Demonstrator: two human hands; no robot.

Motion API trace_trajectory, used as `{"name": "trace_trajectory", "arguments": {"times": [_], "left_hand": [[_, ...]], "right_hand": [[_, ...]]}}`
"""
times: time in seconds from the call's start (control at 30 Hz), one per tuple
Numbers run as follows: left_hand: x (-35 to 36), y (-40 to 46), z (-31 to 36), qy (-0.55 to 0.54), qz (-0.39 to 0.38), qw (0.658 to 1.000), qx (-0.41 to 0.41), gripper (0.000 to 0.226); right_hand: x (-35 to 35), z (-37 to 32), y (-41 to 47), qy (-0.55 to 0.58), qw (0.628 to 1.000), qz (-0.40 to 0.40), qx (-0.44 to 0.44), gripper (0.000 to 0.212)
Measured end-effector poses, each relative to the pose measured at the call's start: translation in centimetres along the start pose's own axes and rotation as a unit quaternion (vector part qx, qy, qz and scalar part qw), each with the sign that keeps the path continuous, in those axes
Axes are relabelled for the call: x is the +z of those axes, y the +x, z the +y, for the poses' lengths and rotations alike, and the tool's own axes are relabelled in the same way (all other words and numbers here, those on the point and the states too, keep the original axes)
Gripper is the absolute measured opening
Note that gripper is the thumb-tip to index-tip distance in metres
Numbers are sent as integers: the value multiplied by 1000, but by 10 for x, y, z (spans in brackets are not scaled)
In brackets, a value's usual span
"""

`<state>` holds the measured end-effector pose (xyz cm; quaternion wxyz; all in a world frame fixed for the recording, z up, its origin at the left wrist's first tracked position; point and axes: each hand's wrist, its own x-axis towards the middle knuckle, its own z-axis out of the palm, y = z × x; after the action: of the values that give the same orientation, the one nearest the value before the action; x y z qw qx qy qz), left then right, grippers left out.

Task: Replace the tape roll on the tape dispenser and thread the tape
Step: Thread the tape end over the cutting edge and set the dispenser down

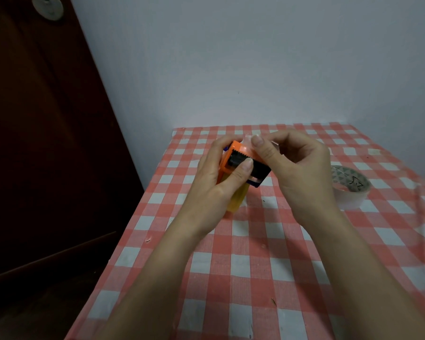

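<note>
Above the red-and-white checked desk (255,253), the orange-and-black handheld plastic tape dispenser (243,163) is clasped firmly in the left hand (214,177). The clear tape end (247,141), pinched in the right hand (297,168) grip, should be drawn taut over the serrated edge.

Dim, flat light; soft wide-angle edges.

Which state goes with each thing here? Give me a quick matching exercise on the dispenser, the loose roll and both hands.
Things:
1. Orange and black plastic tape dispenser
2. White tape roll with patterned core
3. Left hand
4. Right hand

States:
A. Lying on the red and white checked tablecloth
B. Pinching clear tape at the dispenser's top
C. Held above the table
D. Gripping the dispenser body

Pairs: 1-C, 2-A, 3-D, 4-B
</note>
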<state>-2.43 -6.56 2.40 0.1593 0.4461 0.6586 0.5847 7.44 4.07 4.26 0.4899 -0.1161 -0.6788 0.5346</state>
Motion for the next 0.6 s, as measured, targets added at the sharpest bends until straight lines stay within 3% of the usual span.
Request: {"name": "trace_trajectory", "arguments": {"times": [0.6], "left_hand": [[1, 0, 0, -3, -9, 1000, 22, 35]], "right_hand": [[1, -2, -2, -16, 1000, -4, 24, 15]]}}
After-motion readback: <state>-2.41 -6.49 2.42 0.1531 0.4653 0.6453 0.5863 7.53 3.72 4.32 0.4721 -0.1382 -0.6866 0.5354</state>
